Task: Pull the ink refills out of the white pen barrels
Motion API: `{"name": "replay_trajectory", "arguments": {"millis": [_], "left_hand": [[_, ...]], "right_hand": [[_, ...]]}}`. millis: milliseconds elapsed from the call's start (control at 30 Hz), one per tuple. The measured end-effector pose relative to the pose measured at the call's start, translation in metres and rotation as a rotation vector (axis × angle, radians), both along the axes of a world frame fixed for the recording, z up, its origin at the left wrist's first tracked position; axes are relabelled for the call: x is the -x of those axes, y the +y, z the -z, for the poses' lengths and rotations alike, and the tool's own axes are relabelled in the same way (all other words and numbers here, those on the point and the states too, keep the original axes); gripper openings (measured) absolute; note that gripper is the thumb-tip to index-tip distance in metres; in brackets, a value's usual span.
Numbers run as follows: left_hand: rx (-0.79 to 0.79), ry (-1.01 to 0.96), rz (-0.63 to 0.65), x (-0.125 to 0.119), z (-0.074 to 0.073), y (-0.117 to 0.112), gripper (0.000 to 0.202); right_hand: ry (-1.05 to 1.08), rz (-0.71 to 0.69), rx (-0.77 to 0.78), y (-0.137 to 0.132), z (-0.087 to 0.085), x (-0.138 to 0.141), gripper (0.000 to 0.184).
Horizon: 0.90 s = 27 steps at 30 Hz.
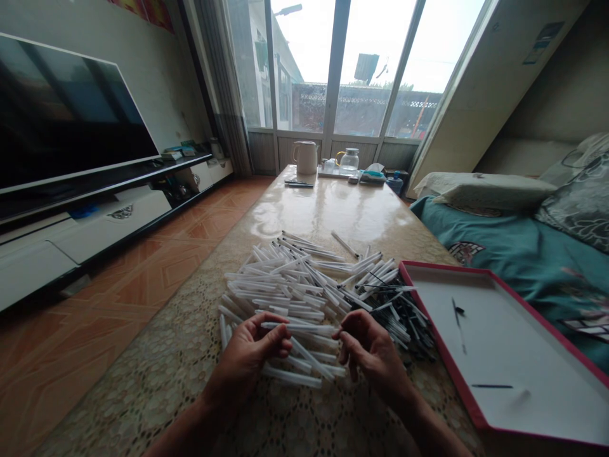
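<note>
presently, the left hand (252, 355) has its thumb and fingers together on a white plastic pen barrel (297, 328), which lies level across the near edge of a heap of like barrels (280, 285) on a lace-covered table (190, 374). the right hand (373, 352) stands apart, its fingers loosely curled just beside the barrel's right end and closed on nothing visible. the step in hand appears to be the handling of this single barrel; the next move calls for a firm hold, clear of the neighbouring barrels. whether the barrel is empty cannot be told from this view. right of the heap lies a cluster of dark pen parts (394, 311), and further right a red-rimmed tray (440, 343) holds a few dark refills (492, 386).
</note>
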<state>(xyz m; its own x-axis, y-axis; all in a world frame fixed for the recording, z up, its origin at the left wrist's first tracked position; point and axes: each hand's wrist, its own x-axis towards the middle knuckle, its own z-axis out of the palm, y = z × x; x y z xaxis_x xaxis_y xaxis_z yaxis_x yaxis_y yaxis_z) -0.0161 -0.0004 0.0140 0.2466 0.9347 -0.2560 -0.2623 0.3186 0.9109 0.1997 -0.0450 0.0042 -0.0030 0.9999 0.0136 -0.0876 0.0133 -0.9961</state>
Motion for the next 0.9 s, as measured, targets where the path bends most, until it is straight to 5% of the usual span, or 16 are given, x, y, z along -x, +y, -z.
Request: {"name": "replay_trajectory", "arguments": {"millis": [267,467,700,900], "left_hand": [[-0.029,0.012,0.003,0.0,-0.005,-0.002,0.03],[-0.098,0.096,-0.12,0.009,-0.011,0.003,0.027],[-0.24,0.316,-0.006,0.018,-0.016,0.005,0.02],[-0.545,0.735,0.042,0.02,-0.024,0.004,0.011]], "right_hand": [[-0.143,0.04,-0.033,0.001,-0.003,-0.008,0.025],[-0.323,0.418,-0.134,0.007,-0.015,-0.048,0.026],[-0.593,0.855,-0.19,0.02,0.0,-0.086,0.029],[-1.127,0.902,-0.429,0.023,0.005,-0.084,0.025]]}}
